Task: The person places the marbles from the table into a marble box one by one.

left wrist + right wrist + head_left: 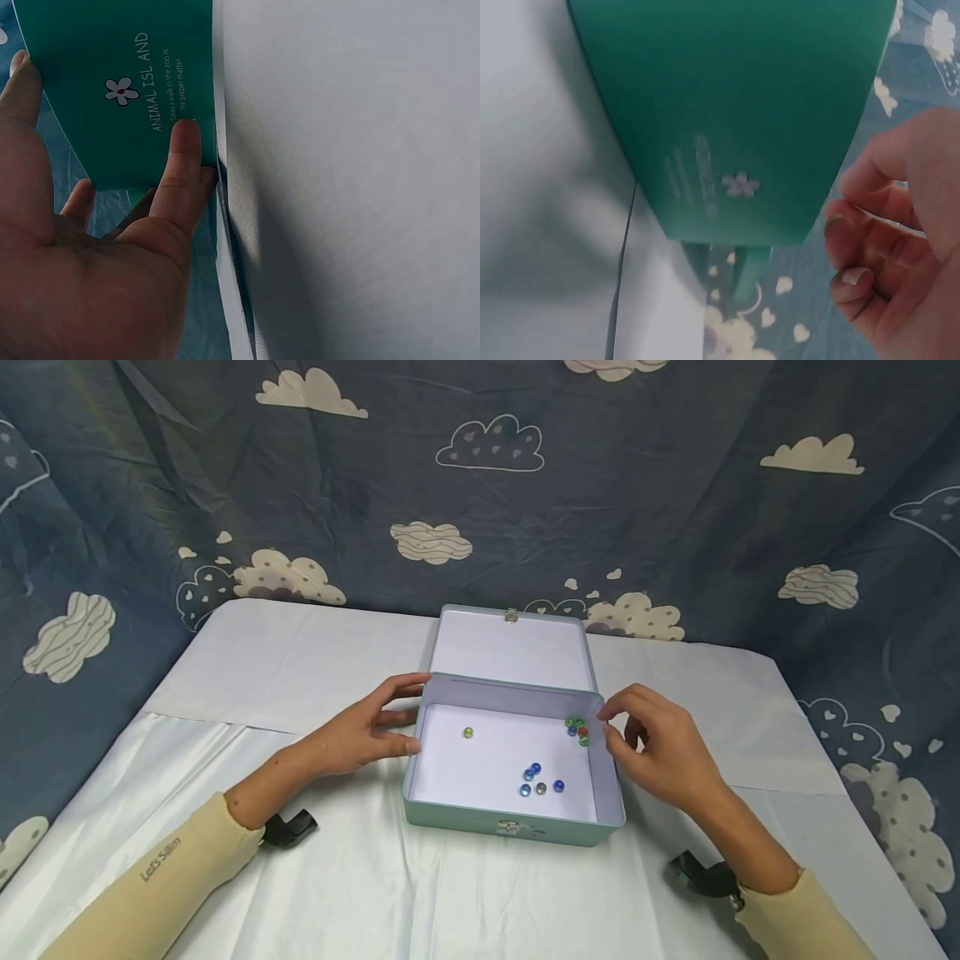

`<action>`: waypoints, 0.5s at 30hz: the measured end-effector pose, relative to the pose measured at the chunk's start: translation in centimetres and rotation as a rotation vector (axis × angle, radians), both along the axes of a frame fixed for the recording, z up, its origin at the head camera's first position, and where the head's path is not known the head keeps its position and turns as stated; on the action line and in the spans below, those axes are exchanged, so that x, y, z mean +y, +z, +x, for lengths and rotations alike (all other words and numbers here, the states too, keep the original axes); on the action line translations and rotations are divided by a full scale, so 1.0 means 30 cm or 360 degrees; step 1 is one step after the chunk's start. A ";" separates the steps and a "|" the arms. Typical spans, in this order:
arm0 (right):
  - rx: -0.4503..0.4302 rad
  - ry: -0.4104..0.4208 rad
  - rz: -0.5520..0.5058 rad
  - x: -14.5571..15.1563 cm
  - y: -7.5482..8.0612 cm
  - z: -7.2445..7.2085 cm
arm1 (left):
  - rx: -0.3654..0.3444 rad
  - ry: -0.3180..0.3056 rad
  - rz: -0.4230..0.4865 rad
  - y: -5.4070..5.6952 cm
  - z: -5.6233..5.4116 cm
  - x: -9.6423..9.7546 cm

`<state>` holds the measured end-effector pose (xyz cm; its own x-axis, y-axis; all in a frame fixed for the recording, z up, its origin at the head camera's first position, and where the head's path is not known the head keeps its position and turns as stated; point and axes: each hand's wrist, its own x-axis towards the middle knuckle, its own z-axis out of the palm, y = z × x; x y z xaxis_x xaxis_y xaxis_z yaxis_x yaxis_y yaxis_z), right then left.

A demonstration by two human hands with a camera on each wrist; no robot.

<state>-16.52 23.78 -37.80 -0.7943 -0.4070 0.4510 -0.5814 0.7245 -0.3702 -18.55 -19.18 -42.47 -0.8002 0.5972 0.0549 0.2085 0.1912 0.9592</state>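
A mint-green tin box (517, 833) with a white inside stands on the white-covered table, its hinged lid (510, 647) folded back behind it. One yellow-green marble (468, 732) lies toward the left of its floor. Several blue marbles (558, 786) and a grey marble (541, 788) sit near the front right. In the back right corner is a cluster of green, blue and orange marbles (582, 732). My left hand (360, 731) rests extended fingers and thumb against the box's left side. Beside the right rim, my right hand (660, 747) hovers with loosely bent fingers, nothing visible between them.
White cloth (315, 885) covers the table. Behind it hangs a dark blue curtain (645, 518) with cloud prints, which also runs down both sides. A black wrist device (288, 829) sits under the left sleeve's cuff, another black device (705, 875) under the right.
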 end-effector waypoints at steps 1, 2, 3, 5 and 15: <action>0.0007 -0.0019 0.0001 0.008 -0.001 -0.006 | -0.0001 0.0002 0.0000 0.000 0.000 0.000; 0.0010 -0.0041 0.0007 0.016 -0.004 -0.013 | -0.0003 0.0003 0.0004 0.000 0.000 0.000; 0.0016 -0.0058 0.0010 0.026 -0.007 -0.020 | -0.0005 0.0000 0.0010 -0.001 0.000 0.000; 0.0025 -0.0101 0.0012 0.048 -0.016 -0.036 | -0.0012 -0.0006 0.0017 -0.004 0.000 0.001; 0.0077 -0.0321 -0.0025 0.166 -0.058 -0.104 | 0.0039 -0.0018 -0.0017 -0.008 -0.012 -0.009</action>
<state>-19.63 28.76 -39.54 -0.8361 -0.2344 0.4959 -0.4426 0.8223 -0.3576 -18.91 -19.46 -42.70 -0.7920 0.6066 0.0684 0.2343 0.1987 0.9516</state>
